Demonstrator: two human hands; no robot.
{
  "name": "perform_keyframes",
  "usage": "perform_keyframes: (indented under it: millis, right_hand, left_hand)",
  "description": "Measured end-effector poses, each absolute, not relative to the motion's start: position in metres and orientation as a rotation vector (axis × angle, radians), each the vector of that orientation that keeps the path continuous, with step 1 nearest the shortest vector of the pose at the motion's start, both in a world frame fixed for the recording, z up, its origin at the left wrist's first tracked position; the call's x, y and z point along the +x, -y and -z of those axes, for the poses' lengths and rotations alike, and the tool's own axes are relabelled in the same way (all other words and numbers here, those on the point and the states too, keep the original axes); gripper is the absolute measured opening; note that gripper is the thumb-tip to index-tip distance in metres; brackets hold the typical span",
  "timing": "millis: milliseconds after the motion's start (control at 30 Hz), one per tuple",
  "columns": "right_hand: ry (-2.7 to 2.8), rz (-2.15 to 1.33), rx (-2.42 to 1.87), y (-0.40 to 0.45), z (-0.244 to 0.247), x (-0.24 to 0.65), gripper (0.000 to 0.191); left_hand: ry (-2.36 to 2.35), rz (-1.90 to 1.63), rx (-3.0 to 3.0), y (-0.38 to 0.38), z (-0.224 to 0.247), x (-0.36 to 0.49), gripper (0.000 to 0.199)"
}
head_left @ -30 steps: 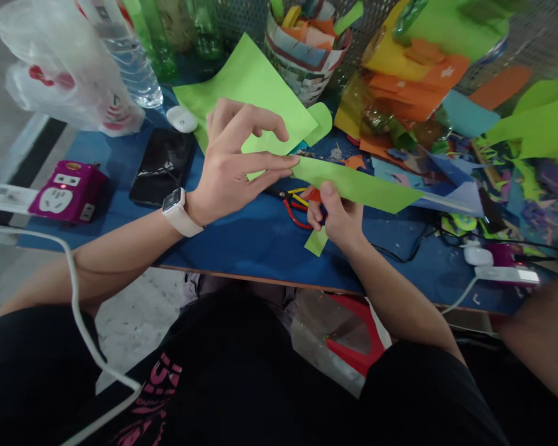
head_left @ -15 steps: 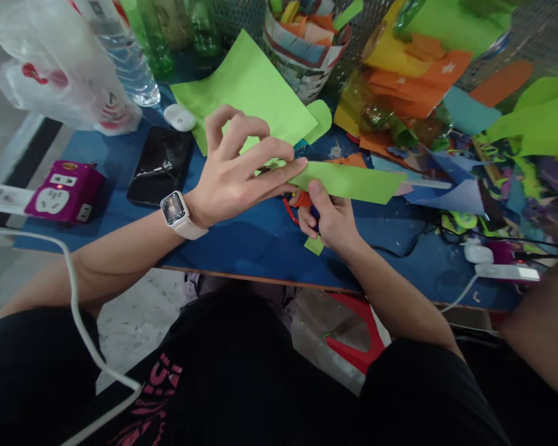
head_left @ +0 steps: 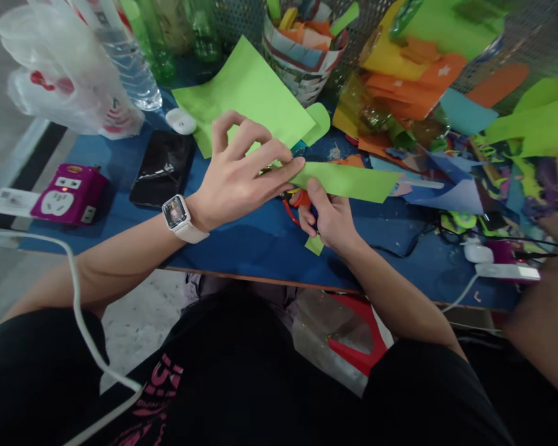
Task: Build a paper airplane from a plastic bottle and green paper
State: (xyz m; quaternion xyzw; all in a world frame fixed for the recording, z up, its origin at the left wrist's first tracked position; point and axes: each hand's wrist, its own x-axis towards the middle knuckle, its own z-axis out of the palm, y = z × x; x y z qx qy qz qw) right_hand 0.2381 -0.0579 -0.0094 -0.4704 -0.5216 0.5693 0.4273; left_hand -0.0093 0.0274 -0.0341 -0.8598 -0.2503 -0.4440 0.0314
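At the upper left of the frame a clear water bottle (head_left: 130, 68) stands beside a white plastic bag (head_left: 69, 87) on the blue tabletop (head_left: 242, 241); what the bag holds cannot be told. Further right, at top centre, a paper-wrapped cup (head_left: 302, 62) is stuffed with coloured paper offcuts.

Near the middle of the frame the left hand (head_left: 242, 176) pinches the left end of a green paper strip (head_left: 348, 181) between thumb and forefinger, its other fingers curled above. The strip's long axis runs nearly level across the frame, from the left hand's fingertips toward the right, its far end pointing at the heap of paper scraps (head_left: 451, 179) on the right side.

Just below the strip's left end, the right hand (head_left: 330, 217) is closed around red-handled scissors (head_left: 294, 204), its thumb touching the strip's lower edge.
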Motion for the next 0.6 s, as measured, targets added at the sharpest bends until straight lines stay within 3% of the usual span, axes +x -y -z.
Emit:
perform_keyframes:
  millis: [200,400,600]
  right_hand:
    - [1.262,-1.434,-1.231,0.061,0.007,0.234,0.082]
    - [1.239,-1.365,-1.215,0.062,0.010,0.233,0.089]
    - [1.204,-1.329,-1.167,0.059,0.012,0.239,0.079]
  left_hand:
    - [0.802,1.233,-2.747,-0.005,0.024,-0.005,0.026]
    - [0.489,0.995,-2.662,0.013,0.013,-0.004,0.063]
    - [0.590,0.971,-2.880,0.012,0.008,0.000,0.069]
